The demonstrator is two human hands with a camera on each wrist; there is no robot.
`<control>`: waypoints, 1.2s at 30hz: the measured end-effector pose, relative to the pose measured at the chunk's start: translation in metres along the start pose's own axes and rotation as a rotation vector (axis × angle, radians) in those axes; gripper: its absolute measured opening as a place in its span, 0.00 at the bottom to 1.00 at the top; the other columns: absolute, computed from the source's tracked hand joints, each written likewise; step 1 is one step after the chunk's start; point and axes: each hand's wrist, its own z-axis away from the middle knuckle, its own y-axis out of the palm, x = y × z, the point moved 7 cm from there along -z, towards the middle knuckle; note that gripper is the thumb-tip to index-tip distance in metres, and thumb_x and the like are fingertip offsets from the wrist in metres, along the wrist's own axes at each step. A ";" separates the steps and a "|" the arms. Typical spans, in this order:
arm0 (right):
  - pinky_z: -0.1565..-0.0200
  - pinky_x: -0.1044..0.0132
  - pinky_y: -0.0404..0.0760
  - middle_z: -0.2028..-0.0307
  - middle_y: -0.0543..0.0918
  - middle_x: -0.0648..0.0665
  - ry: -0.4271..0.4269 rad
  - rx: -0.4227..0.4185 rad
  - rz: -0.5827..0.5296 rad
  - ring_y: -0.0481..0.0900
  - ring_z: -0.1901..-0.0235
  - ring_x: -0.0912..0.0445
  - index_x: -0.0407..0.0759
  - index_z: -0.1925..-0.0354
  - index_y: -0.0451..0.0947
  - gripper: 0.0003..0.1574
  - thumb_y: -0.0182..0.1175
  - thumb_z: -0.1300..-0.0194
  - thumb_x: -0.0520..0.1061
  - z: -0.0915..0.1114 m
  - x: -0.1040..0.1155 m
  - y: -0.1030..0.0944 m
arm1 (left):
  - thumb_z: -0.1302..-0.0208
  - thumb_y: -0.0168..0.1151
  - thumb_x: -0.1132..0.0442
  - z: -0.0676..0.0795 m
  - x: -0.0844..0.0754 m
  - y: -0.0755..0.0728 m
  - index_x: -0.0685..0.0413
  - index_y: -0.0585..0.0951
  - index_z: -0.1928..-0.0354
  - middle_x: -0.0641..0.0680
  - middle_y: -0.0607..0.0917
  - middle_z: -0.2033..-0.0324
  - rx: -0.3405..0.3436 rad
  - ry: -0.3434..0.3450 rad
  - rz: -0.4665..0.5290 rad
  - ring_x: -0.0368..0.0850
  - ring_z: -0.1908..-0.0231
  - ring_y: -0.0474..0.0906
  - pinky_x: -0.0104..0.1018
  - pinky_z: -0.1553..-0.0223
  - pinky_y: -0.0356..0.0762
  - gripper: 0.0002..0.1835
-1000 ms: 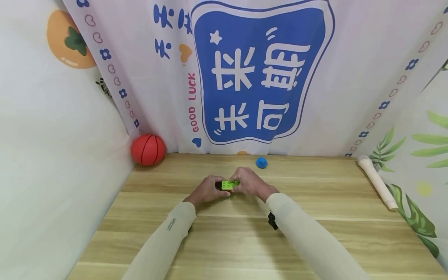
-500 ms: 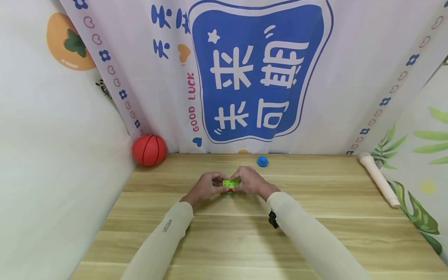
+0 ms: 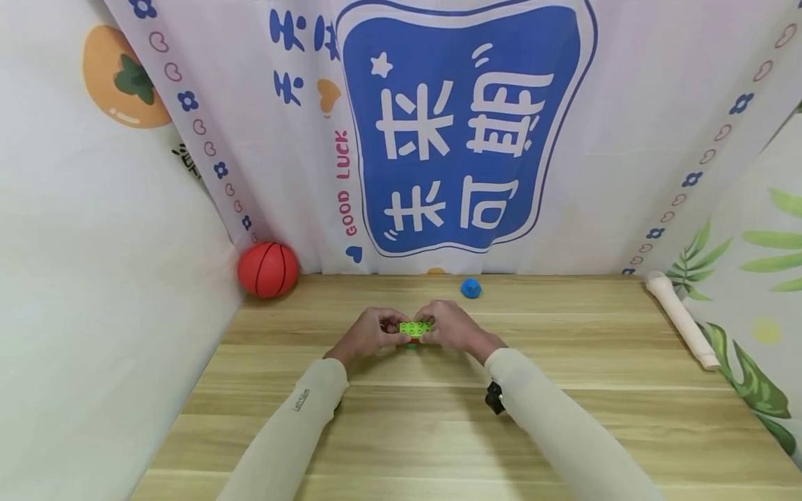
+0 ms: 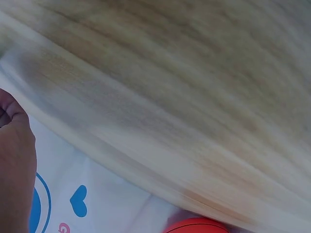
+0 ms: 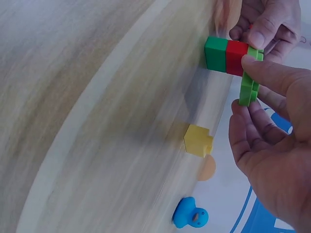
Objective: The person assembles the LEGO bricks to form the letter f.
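We are seeing the left hand (image 3: 374, 332) and the right hand (image 3: 452, 325) pinching a small stack (image 5: 234, 57) between them.
The lime brick (image 3: 412, 330) is lying across the top, its long axis running from hand to hand and its studs facing up, while the red block (image 5: 236, 62) and the green block (image 5: 215, 54) are sitting under its left part, green lowest. The right hand's thumb and fingers are pinching the lime brick's right end; the left hand is gripping the stack's opposite end. From the right wrist we are viewing those layers side-on, plus a yellow block (image 5: 196, 141) near the duck (image 5: 184, 212), which the head view is not revealing; the left wrist is catching mostly table (image 4: 184, 87).
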 end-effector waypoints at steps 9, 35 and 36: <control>0.42 0.47 0.86 0.47 0.90 0.35 -0.027 -0.059 -0.146 0.88 0.49 0.45 0.33 0.44 0.86 0.20 0.71 0.29 0.42 0.023 -0.035 -0.030 | 0.36 0.80 0.61 -0.002 -0.002 0.005 0.55 0.91 0.47 0.52 0.84 0.64 0.009 -0.013 0.010 0.44 0.63 0.75 0.30 0.64 0.74 0.16; 0.37 0.48 0.84 0.43 0.81 0.35 0.150 -0.018 -0.335 0.83 0.45 0.47 0.28 0.28 0.69 0.41 0.74 0.30 0.42 0.040 -0.094 -0.009 | 0.35 0.79 0.61 0.000 -0.002 0.004 0.53 0.90 0.44 0.52 0.84 0.62 -0.001 -0.059 -0.021 0.44 0.61 0.76 0.29 0.62 0.75 0.18; 0.38 0.49 0.84 0.43 0.81 0.35 0.146 -0.025 -0.337 0.83 0.46 0.47 0.28 0.28 0.69 0.41 0.74 0.31 0.41 0.036 -0.092 -0.007 | 0.35 0.79 0.61 0.000 -0.002 0.004 0.54 0.90 0.44 0.53 0.85 0.62 -0.004 -0.058 -0.022 0.45 0.61 0.76 0.29 0.62 0.75 0.18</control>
